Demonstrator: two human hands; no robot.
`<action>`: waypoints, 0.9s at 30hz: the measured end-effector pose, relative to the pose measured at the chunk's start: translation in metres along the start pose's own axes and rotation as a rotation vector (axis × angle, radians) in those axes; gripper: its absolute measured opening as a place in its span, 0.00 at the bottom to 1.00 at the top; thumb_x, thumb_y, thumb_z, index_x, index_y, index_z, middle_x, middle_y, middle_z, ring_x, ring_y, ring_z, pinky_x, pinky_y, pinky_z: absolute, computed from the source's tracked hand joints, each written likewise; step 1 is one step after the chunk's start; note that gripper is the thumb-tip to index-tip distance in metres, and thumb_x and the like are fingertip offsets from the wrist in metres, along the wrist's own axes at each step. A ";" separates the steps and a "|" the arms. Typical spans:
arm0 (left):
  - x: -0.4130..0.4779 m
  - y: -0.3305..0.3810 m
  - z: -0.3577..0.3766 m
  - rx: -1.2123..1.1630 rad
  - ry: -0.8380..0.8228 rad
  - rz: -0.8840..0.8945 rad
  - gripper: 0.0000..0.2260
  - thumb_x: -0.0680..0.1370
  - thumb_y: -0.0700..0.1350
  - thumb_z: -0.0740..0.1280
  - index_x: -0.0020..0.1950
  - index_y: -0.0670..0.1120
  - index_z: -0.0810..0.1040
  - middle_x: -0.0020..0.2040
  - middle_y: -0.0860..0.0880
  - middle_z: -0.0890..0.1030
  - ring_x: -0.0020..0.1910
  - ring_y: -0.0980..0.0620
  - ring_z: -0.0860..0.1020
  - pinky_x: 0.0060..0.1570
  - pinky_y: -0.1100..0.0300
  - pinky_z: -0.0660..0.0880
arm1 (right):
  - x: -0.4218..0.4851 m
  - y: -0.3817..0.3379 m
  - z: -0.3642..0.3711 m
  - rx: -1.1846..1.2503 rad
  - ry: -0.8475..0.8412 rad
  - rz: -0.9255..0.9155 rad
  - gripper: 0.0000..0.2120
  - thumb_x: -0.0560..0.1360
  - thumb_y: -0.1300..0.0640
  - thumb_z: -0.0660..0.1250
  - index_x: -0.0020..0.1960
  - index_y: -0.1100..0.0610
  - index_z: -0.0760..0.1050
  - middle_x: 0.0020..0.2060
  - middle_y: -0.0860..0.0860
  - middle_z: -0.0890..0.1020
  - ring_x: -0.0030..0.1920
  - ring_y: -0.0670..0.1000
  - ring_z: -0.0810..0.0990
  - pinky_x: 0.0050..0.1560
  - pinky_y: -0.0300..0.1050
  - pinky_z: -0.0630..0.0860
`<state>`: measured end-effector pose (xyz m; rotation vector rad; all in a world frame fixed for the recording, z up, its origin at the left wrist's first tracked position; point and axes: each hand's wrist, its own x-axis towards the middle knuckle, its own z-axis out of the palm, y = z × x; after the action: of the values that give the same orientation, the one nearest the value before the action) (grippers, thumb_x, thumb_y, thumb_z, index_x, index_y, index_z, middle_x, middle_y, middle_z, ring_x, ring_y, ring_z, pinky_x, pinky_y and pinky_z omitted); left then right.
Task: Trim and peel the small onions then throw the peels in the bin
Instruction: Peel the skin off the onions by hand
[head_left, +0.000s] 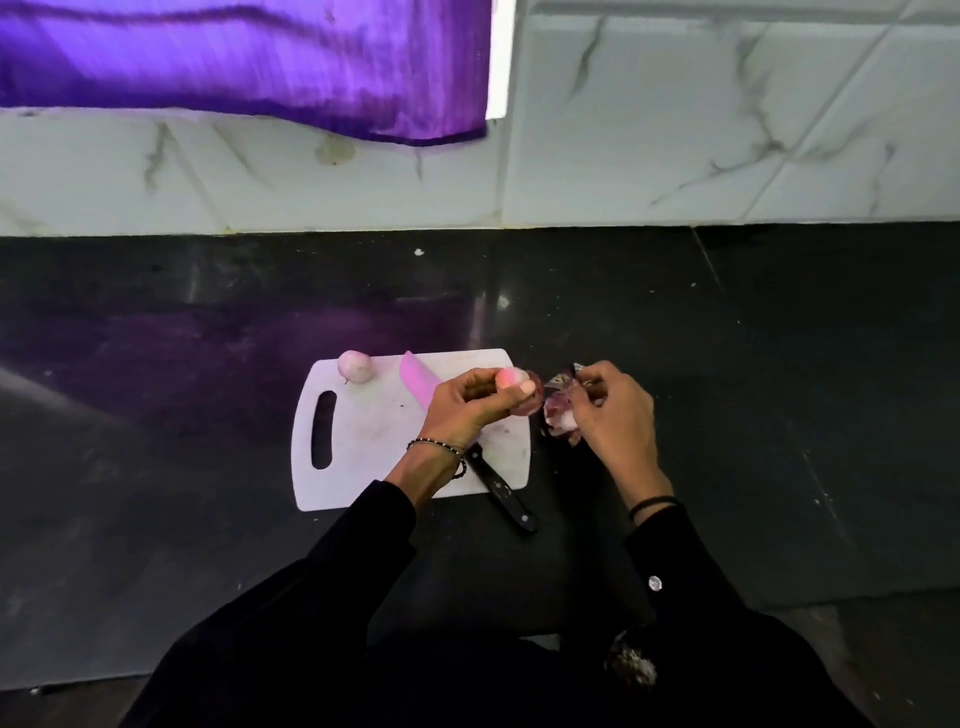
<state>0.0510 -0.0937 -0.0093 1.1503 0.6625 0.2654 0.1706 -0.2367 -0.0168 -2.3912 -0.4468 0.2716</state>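
The fingers (525, 387) of the left hand (462, 410) are curled round a small onion (529, 406) and hold it tight. The fingers (597, 373) of the right hand (615, 421) pinch a bunch of purple peels (558, 420) right beside the onion. Onion and peels are up in the air, just over the right edge of the cutting board (363, 467).

To do this step well, the person should hold the onion snug and pull the skin slowly round its curve. Every bit should stay in the right hand, so none drops on the worktop (753, 374).

The knife (503, 491) lies under the left wrist, with its handle sticking out past the board's near edge. The hands should stay off the blade. A second onion (355, 365) sits at the board's far left corner.
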 end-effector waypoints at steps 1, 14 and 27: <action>0.002 -0.001 0.007 0.018 -0.028 0.009 0.16 0.69 0.42 0.78 0.55 0.39 0.82 0.51 0.42 0.85 0.53 0.44 0.84 0.55 0.57 0.79 | -0.003 0.004 -0.008 0.016 0.008 0.005 0.06 0.80 0.50 0.68 0.56 0.48 0.78 0.50 0.50 0.80 0.50 0.50 0.81 0.50 0.48 0.80; 0.006 -0.009 0.049 0.079 -0.043 0.050 0.20 0.68 0.38 0.79 0.57 0.38 0.80 0.52 0.43 0.85 0.52 0.51 0.84 0.48 0.64 0.78 | -0.028 0.000 -0.041 0.873 -0.138 0.246 0.10 0.77 0.56 0.73 0.58 0.55 0.83 0.48 0.53 0.88 0.49 0.52 0.87 0.56 0.50 0.83; 0.000 -0.002 0.061 -0.345 -0.149 -0.288 0.28 0.74 0.59 0.66 0.61 0.36 0.76 0.51 0.40 0.84 0.51 0.46 0.84 0.52 0.57 0.81 | -0.029 0.015 -0.068 0.337 -0.126 -0.113 0.18 0.78 0.46 0.71 0.67 0.44 0.76 0.60 0.38 0.80 0.59 0.34 0.77 0.56 0.33 0.74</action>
<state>0.0875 -0.1406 0.0039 0.7264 0.6135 0.0445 0.1687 -0.2989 0.0267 -2.0206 -0.5458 0.4140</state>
